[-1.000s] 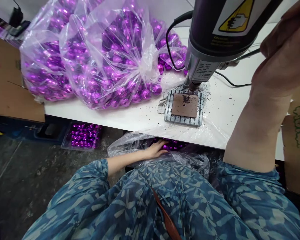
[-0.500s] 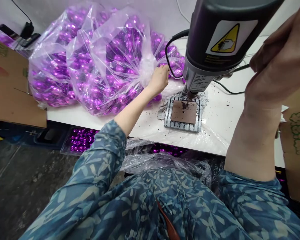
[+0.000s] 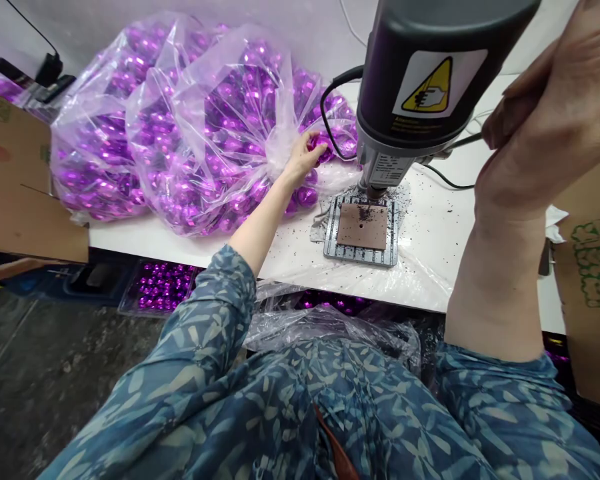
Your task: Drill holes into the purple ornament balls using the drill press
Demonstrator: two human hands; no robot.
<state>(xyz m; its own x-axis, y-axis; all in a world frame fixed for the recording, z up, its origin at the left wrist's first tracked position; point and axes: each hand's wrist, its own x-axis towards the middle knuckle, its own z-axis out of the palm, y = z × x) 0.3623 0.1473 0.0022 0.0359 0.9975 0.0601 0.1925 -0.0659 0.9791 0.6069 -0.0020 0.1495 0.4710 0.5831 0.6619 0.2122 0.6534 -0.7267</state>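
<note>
My left hand (image 3: 304, 157) reaches to the mouth of a clear plastic bag, its fingers closed around a shiny purple ball (image 3: 324, 153). More purple balls (image 3: 307, 195) lie loose beside the wrist. At the upper right, my right hand (image 3: 555, 113) is raised beside a black drill press (image 3: 435, 87) with a yellow warning label. Its fingers are curled at the end of the press's dark lever (image 3: 464, 141); the grip itself is mostly hidden. Below the chuck (image 3: 376, 192), a brown square board (image 3: 363, 230) with a small hole rests on a slotted metal base (image 3: 334, 256), strewn with dark shavings.
Large clear bags of purple balls (image 3: 180, 133) fill the table's (image 3: 425, 267) left side. Cardboard boxes (image 3: 35, 193) flank both ends. A clear tray of purple pieces (image 3: 165, 285) sits below the edge. Another person's arm (image 3: 15, 270) shows at far left.
My left hand has turned and its fingers now hold a purple ball in plain sight. The view has shifted slightly. Another person's arm has appeared at the left edge.
</note>
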